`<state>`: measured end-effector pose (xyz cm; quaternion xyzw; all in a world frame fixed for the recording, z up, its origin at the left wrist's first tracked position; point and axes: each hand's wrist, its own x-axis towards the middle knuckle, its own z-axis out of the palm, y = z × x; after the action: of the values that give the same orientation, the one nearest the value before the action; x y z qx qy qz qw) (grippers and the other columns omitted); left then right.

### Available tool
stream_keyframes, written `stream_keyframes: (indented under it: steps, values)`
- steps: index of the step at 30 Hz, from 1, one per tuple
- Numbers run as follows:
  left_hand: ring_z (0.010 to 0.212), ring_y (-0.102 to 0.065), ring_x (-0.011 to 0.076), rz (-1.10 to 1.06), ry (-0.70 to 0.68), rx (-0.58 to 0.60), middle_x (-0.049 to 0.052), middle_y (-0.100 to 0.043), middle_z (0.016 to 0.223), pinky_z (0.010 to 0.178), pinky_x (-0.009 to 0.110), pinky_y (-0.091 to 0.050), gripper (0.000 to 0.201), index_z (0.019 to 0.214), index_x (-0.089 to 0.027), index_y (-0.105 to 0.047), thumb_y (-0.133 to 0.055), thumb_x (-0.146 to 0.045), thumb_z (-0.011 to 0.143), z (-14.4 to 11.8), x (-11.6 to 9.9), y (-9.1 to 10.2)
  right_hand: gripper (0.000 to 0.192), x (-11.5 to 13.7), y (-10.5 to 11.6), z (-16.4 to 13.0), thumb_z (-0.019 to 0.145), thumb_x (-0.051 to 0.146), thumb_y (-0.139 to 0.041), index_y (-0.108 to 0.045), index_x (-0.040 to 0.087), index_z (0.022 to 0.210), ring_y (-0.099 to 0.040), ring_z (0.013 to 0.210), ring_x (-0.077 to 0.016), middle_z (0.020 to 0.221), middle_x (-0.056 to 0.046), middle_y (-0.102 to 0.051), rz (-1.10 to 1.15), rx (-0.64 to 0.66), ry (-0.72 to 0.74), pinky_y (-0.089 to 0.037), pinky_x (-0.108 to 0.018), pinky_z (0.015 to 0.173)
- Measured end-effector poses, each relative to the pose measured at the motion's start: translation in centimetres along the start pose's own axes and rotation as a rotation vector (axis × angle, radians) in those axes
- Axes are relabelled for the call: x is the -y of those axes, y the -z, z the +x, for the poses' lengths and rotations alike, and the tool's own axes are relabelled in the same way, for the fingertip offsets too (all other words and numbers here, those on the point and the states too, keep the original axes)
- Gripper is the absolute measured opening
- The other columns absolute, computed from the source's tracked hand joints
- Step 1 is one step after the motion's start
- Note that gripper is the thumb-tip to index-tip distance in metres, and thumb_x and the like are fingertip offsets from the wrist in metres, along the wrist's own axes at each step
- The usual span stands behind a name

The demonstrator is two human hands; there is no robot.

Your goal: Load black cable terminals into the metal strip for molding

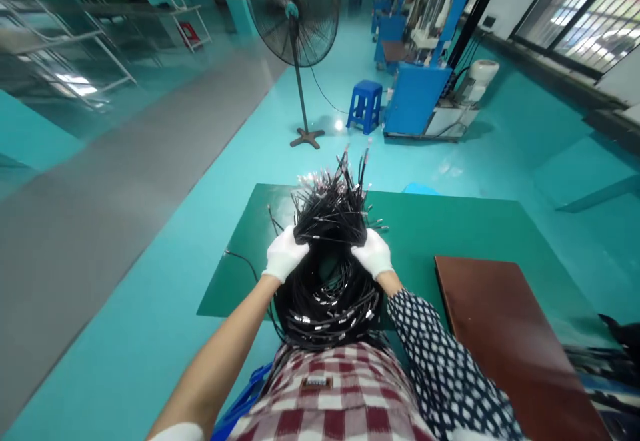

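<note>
A thick coiled bundle of black cables [325, 308] rests against my checked apron, over the near edge of the green table. Its many loose ends, tipped with light and pinkish pieces, fan out away from me. My left hand [286, 254], in a white glove, grips the left side of the bundle below the loose ends. On the opposite side my right hand [373, 253], also gloved in white, is closed round the cables. Both sets of fingertips are partly hidden by the cables. One stray cable sticks out to the left past my left wrist.
The green table [425, 228] carries a brown board [500, 314] on its right side. Beyond stand a large fan [294, 11], a blue stool [365, 104] and a blue machine [417, 101]. Metal racks [95, 34] appear blurred at the far left.
</note>
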<state>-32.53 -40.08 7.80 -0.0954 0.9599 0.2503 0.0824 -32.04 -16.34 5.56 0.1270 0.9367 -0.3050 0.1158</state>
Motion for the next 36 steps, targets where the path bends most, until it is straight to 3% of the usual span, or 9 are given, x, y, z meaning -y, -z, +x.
stream_keyframes:
  steps: [5,13,17,19,22,27,29,33,36]
  values:
    - [0.098,-0.069,0.0324,-0.001,0.050,-0.005,0.010,-0.073,0.098,0.072,0.033,-0.048,0.039,0.105,-0.022,-0.058,-0.062,-0.051,0.079,-0.1,1.2,-0.4,0.046,-1.4,0.0,0.1,0.074,0.045,-0.067,-0.064,0.018,0.111,-0.064,0.095,-0.0152,0.105,-0.007,-0.066,-0.037,0.031,-0.035,-0.049,-0.022,0.083]
    - [0.102,-0.067,0.0286,0.131,-0.042,0.004,0.011,-0.068,0.108,0.079,0.033,-0.050,0.055,0.115,-0.020,-0.056,-0.061,-0.062,0.080,0.8,2.2,-1.4,0.065,-1.4,-0.8,0.9,0.076,0.053,-0.066,-0.055,0.019,0.130,-0.061,0.108,-0.0229,0.121,-0.011,-0.060,-0.135,0.022,-0.082,-0.049,-0.036,0.095]
    - [0.122,-0.055,0.0326,0.228,-0.140,-0.040,0.016,-0.056,0.132,0.098,0.041,-0.045,0.072,0.140,-0.018,-0.044,-0.062,-0.055,0.081,3.6,0.6,-1.9,0.091,0.5,-1.5,2.5,0.073,0.040,-0.075,-0.033,0.021,0.151,-0.029,0.144,-0.0279,0.155,-0.012,-0.028,-0.184,-0.156,0.109,-0.028,-0.044,0.120]
    - [0.124,-0.053,0.0367,0.321,-0.178,-0.029,0.018,-0.052,0.135,0.099,0.045,-0.044,0.085,0.147,-0.017,-0.036,-0.066,-0.053,0.077,4.6,-0.2,-2.1,0.075,1.7,-1.6,3.1,0.073,0.032,-0.075,-0.047,0.023,0.142,-0.026,0.146,-0.0277,0.156,-0.008,-0.027,-0.173,-0.196,0.259,-0.027,-0.044,0.120]
    - [0.117,-0.058,0.0359,0.369,-0.189,0.039,0.017,-0.056,0.130,0.095,0.043,-0.047,0.088,0.148,-0.017,-0.037,-0.070,-0.053,0.073,5.3,-0.5,-2.0,0.028,2.5,-0.7,3.4,0.088,0.034,-0.059,-0.065,0.022,0.112,-0.052,0.123,-0.0192,0.134,-0.005,-0.054,-0.115,-0.163,0.300,-0.041,-0.034,0.107]
    - [0.114,-0.061,0.0282,0.312,-0.170,0.022,0.014,-0.057,0.131,0.091,0.036,-0.049,0.080,0.147,-0.021,-0.035,-0.058,-0.062,0.082,5.0,0.4,-0.7,0.051,1.3,1.6,3.7,0.102,0.040,-0.013,-0.042,0.022,0.140,-0.058,0.110,-0.0092,0.124,-0.006,-0.058,-0.017,-0.181,0.106,-0.044,-0.024,0.100]
    - [0.118,-0.058,0.0329,0.332,-0.161,-0.002,0.017,-0.056,0.131,0.095,0.041,-0.047,0.090,0.146,-0.018,-0.037,-0.060,-0.069,0.076,5.5,-0.3,-0.9,0.058,1.0,1.4,4.2,0.098,0.053,-0.027,-0.041,0.019,0.143,-0.055,0.119,-0.0146,0.131,-0.010,-0.054,-0.027,-0.106,0.012,-0.045,-0.029,0.102]
    - [0.127,-0.051,0.0418,0.285,-0.088,0.079,0.025,-0.050,0.139,0.101,0.050,-0.043,0.120,0.154,-0.013,-0.023,-0.075,-0.067,0.060,7.5,-3.4,-2.8,0.124,1.8,-0.9,5.4,0.054,0.060,-0.082,-0.025,0.019,0.156,-0.045,0.134,-0.0326,0.148,-0.019,-0.036,-0.080,0.070,-0.126,-0.042,-0.044,0.109]
    - [0.124,-0.055,0.0420,0.165,-0.036,0.139,0.028,-0.051,0.139,0.099,0.047,-0.046,0.122,0.154,-0.011,-0.020,-0.083,-0.050,0.058,8.4,-5.1,-3.1,0.123,2.3,-1.9,6.1,0.057,0.051,-0.083,-0.018,0.023,0.158,-0.054,0.125,-0.0322,0.141,-0.017,-0.046,-0.071,0.120,-0.160,-0.045,-0.046,0.106]
